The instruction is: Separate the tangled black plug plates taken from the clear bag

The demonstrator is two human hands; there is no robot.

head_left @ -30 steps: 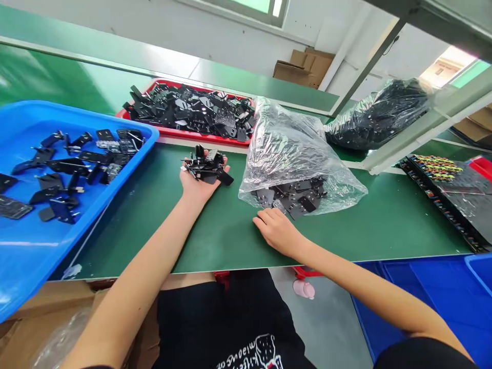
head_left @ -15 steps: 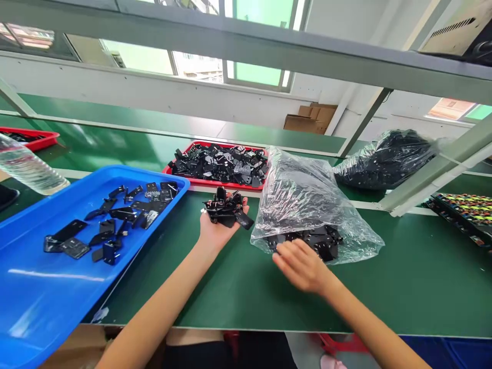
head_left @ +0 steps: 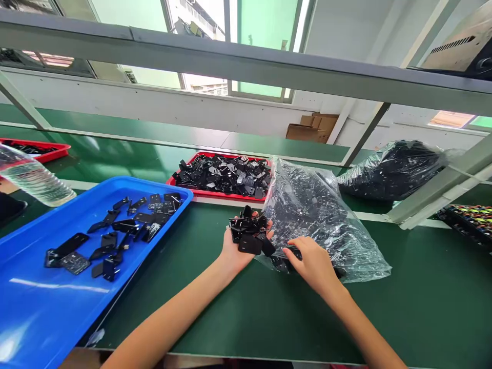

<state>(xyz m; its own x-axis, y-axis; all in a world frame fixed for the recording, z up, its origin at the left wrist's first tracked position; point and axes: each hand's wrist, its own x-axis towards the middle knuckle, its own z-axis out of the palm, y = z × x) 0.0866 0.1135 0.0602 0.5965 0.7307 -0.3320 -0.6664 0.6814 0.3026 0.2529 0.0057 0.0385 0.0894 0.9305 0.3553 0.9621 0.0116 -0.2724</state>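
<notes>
My left hand (head_left: 238, 251), palm up and fingers curled, holds a heap of small black plastic pieces (head_left: 249, 233) with thin metal pins. It is beside the mouth of a clear plastic bag (head_left: 323, 215). My right hand (head_left: 313, 264) is at the bag's front edge, its fingers bent and its thumb toward the left hand. A black piece shows between thumb and forefinger; whether they grip it or the film is unclear. More black pieces (head_left: 280, 264) lie at the bag's mouth, partly covered by film and the right hand.
A blue tray (head_left: 34, 307) on the left holds scattered black pieces. Behind my left hand is a heaped red tray (head_left: 200, 193). A second filled bag (head_left: 395, 171) lies by the shelf post at right. A water bottle (head_left: 34, 177) leans at far left.
My left hand has moved right with its heap, up to the bag. My right hand has bent its fingers at the bag's mouth, and the film now covers more of the pieces there.
</notes>
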